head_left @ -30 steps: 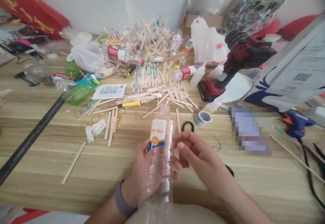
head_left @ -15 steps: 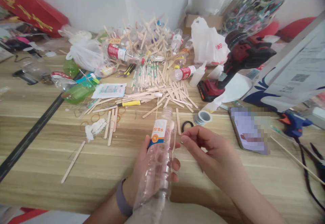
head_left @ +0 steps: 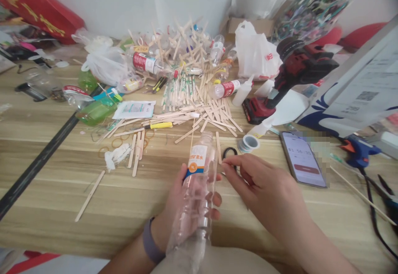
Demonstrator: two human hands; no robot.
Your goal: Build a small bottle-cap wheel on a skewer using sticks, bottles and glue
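Wrapped round a clear plastic bottle (head_left: 199, 191), my left hand (head_left: 174, 203) is closed, with its fingertips showing on the bottle's right side. The bottle has no cap, tilts away from me, and carries a white, orange and blue label (head_left: 196, 160). Just right of it, my right hand (head_left: 261, 187) is closed in a pinch of thumb and forefinger. Whatever lies between those fingertips is too small or hidden to make out. Scissors (head_left: 230, 151) with a black handle lie on the table behind the right hand, partly covered by it.
Wooden sticks (head_left: 214, 114) and plastic bottles pile up at the back. A yellow cutter (head_left: 161, 125), a tape roll (head_left: 248, 143) and glue bottles lie nearer. To the right are a red cordless drill (head_left: 264, 106), a phone (head_left: 303, 162) and a blue glue gun (head_left: 360, 151).
The bottle and my left hand have shifted slightly to the right. My right hand stays pinched in nearly the same place. The phone's screen shows more clearly now.
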